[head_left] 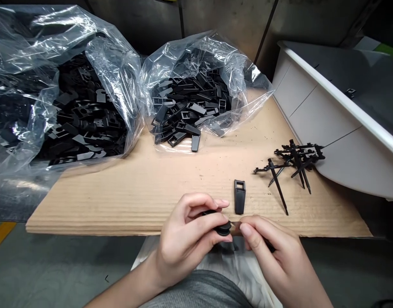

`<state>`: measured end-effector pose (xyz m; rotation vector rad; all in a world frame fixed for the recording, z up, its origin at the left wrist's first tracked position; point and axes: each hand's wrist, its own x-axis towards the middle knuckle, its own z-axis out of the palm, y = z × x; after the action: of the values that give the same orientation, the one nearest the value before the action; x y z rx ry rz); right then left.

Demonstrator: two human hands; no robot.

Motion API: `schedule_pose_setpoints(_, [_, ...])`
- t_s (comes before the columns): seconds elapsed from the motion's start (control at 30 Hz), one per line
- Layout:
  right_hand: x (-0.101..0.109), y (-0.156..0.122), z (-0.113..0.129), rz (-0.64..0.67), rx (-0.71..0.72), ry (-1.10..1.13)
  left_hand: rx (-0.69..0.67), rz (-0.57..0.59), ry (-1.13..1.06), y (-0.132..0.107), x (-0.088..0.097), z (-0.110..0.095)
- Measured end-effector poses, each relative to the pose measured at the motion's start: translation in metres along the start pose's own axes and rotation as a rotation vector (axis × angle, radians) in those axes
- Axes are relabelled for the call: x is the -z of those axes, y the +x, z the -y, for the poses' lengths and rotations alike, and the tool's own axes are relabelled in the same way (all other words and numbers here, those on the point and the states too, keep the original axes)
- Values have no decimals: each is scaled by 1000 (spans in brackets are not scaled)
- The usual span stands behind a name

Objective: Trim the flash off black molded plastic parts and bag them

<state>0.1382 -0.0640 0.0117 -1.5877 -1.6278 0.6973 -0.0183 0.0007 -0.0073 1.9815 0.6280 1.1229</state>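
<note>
My left hand (186, 239) is closed around a small black plastic part (223, 229) with a rounded, grooved end, held at the cardboard's front edge. Most of that part is hidden by the fingers. My right hand (276, 246) pinches a small knife, whose thin blade (236, 224) points left and meets or nearly meets the grooved end. A bit of its dark handle shows below the fingers. Just beyond both hands, a black tapered clip piece (239, 196) with a square opening lies on the cardboard (135, 192).
Behind, a clear bag (215, 47) spills similar tapered pieces (190, 107). A larger clear bag (116, 72) at left contains black parts (87, 115). Black plastic sprues (295, 160) lie at right, beside a pale bin (321, 102) with a raised rim.
</note>
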Motion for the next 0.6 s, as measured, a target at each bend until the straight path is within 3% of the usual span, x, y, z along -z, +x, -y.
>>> schedule_pose_setpoints(0.13, [-1, -1, -1, -4, 4, 20, -50, 12, 36, 0, -1, 1])
schedule_pose_setpoints(0.37, [7, 6, 0, 166, -74, 168, -29, 67, -44, 0, 2, 1])
schedule_pose_setpoints(0.6, [18, 16, -1, 474, -286, 374, 46, 121, -199, 1, 5, 2])
